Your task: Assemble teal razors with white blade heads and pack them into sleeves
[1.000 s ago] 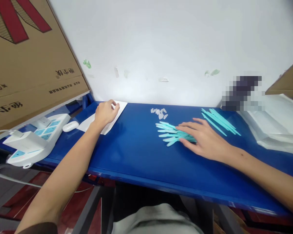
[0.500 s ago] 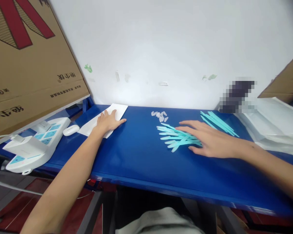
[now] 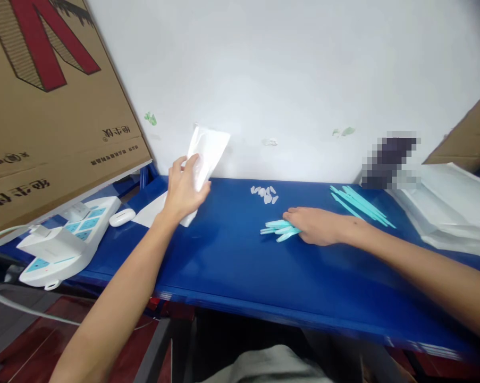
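My left hand is closed on a flat white pouch with a shiny, see-through-looking face, holding it tilted up off the table. Beneath that hand, another white sheet lies on the blue table. On the right, my right hand has its fingers wrapped round a bunch of thin turquoise sticks; their pale ends point left, low over the tabletop. Several small translucent white pieces lie behind the bunch. More turquoise sticks rest farther right, beyond my right wrist.
At the left stand a white power strip with a charger plugged in, a small white case and a large cardboard box. White plastic packaging lies at the right, beside a blurred dark object. A white wall backs the table.
My left hand has picked up the white pouch and raised it, leaving a white sheet below. My right hand has closed round the spread turquoise sticks, drawing them into a tight bunch.
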The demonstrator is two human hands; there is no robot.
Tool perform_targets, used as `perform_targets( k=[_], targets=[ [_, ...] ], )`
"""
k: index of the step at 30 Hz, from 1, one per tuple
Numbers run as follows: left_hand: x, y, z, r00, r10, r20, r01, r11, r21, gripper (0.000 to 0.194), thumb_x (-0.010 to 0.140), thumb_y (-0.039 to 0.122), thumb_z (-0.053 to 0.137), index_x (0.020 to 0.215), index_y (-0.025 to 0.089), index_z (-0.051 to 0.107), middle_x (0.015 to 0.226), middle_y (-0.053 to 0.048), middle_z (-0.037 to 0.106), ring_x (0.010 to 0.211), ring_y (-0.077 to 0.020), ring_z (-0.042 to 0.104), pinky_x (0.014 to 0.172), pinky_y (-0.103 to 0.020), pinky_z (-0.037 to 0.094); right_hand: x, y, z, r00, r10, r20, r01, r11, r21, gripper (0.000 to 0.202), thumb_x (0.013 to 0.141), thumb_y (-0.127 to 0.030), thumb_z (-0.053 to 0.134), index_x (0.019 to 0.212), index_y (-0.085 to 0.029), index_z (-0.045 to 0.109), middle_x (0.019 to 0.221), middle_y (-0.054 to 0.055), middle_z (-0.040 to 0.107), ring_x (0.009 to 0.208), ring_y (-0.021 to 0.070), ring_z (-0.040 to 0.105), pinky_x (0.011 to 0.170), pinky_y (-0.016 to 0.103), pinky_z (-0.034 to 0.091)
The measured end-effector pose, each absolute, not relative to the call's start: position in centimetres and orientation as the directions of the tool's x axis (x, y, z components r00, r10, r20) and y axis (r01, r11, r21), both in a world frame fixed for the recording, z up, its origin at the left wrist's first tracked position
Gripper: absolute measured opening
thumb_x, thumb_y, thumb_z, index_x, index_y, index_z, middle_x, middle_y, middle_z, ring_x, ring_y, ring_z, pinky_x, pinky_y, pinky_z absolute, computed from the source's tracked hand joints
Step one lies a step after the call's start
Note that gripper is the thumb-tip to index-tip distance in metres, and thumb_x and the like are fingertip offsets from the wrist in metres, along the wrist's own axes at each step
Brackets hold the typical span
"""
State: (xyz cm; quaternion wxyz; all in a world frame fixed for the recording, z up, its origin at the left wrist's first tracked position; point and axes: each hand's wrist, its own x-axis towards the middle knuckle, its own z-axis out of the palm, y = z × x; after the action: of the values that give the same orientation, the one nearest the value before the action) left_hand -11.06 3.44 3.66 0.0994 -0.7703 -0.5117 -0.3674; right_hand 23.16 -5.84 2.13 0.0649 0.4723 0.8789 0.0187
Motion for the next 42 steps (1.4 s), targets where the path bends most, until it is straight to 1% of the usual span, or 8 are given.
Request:
perform_targets(
  k=[5,10,13,25,29,34,38,42],
  targets=[
    [-6.9,1.0,2.7,0.444,0.472,0.762,0.632,-0.768,0.108,0.084,0.088,0.045,0.066,0.160,0.024,0.027,0.157,-0.019,0.041,0.142,-0.0389,0.043,0.117,-0.059,0.039,24.0,-7.6,1.3,-0.544,0.818,0.188,0.837,0.544,0.054,0.021,0.082,-0.007,0.050,0.092,-0.020,0.063,0.090,0.009,0.072,0.080,0.0258,0.067,0.072,0.039,0.048],
    [-6.0,0.5,1.7,0.500,0.473,0.725,0.575,-0.808,0.131,0.091,0.091,0.045,0.065,0.164,0.026,0.015,0.156,-0.019,0.046,0.134,-0.0361,0.052,0.112,-0.056,0.045,24.0,-8.2,1.6,-0.125,0.844,0.522,0.525,0.503,-0.687,0.019,0.095,-0.035,0.058,0.083,-0.026,0.046,0.057,-0.007,0.044,0.047,0.0145,0.042,0.051,0.031,0.037],
    [-6.7,0.9,1.8,0.456,0.440,0.773,0.574,-0.810,0.122,0.091,0.092,0.049,0.065,0.164,0.027,0.014,0.156,-0.019,0.045,0.133,-0.0356,0.052,0.109,-0.055,0.047,23.4,-7.8,0.9,0.053,0.886,0.460,0.154,0.448,-0.881,0.032,0.089,-0.043,0.071,0.084,-0.027,0.044,0.051,-0.012,0.033,0.040,0.0109,0.034,0.045,0.029,0.032],
    [-7.6,1.5,2.0,0.486,0.437,0.757,0.573,-0.813,0.102,0.101,0.089,0.056,0.069,0.166,0.025,0.012,0.154,-0.021,0.046,0.134,-0.0381,0.050,0.110,-0.056,0.045,23.0,-7.7,0.7,0.160,0.891,0.424,0.229,0.384,-0.894,0.044,0.087,-0.057,0.074,0.074,-0.026,0.046,0.051,-0.007,0.050,0.042,0.0133,0.049,0.045,0.032,0.044],
    [-7.2,1.2,2.3,0.367,0.518,0.772,0.509,-0.807,0.300,0.099,0.077,0.058,0.080,0.159,0.022,0.036,0.144,-0.019,0.056,0.129,-0.0391,0.055,0.110,-0.056,0.045,23.1,-8.0,0.0,0.152,0.898,0.413,0.374,0.335,-0.865,0.043,0.082,-0.056,0.079,0.071,-0.026,0.051,0.052,-0.005,0.050,0.046,0.0137,0.045,0.046,0.032,0.041],
    [-6.1,0.8,3.5,-0.097,0.849,0.520,-0.121,-0.529,0.840,0.065,0.073,0.059,0.079,0.121,0.019,0.064,0.108,-0.012,0.072,0.107,-0.0318,0.070,0.092,-0.040,0.056,22.9,-7.9,-0.8,0.049,0.941,0.334,0.369,0.293,-0.882,0.049,0.084,-0.062,0.074,0.064,-0.025,0.048,0.048,-0.004,0.049,0.047,0.0150,0.050,0.052,0.033,0.045],
    [-5.9,1.1,4.0,-0.060,0.988,0.141,-0.461,-0.153,0.874,0.042,0.078,0.053,0.069,0.094,0.015,0.064,0.075,-0.008,0.069,0.072,-0.0253,0.071,0.065,-0.033,0.057,23.1,-7.7,-0.8,0.067,0.958,0.280,0.315,0.246,-0.917,0.051,0.086,-0.066,0.068,0.063,-0.025,0.047,0.048,-0.005,0.046,0.043,0.0138,0.046,0.049,0.032,0.042],
    [-5.5,1.5,3.4,-0.018,0.998,0.064,-0.570,-0.063,0.819,0.036,0.088,0.051,0.057,0.091,0.015,0.062,0.073,-0.006,0.068,0.066,-0.0208,0.068,0.064,-0.030,0.057,22.9,-7.9,-0.4,-0.005,0.921,0.390,0.520,0.335,-0.786,0.043,0.091,-0.056,0.062,0.066,-0.024,0.050,0.058,-0.001,0.055,0.054,0.0153,0.050,0.055,0.031,0.039]
  ],
)
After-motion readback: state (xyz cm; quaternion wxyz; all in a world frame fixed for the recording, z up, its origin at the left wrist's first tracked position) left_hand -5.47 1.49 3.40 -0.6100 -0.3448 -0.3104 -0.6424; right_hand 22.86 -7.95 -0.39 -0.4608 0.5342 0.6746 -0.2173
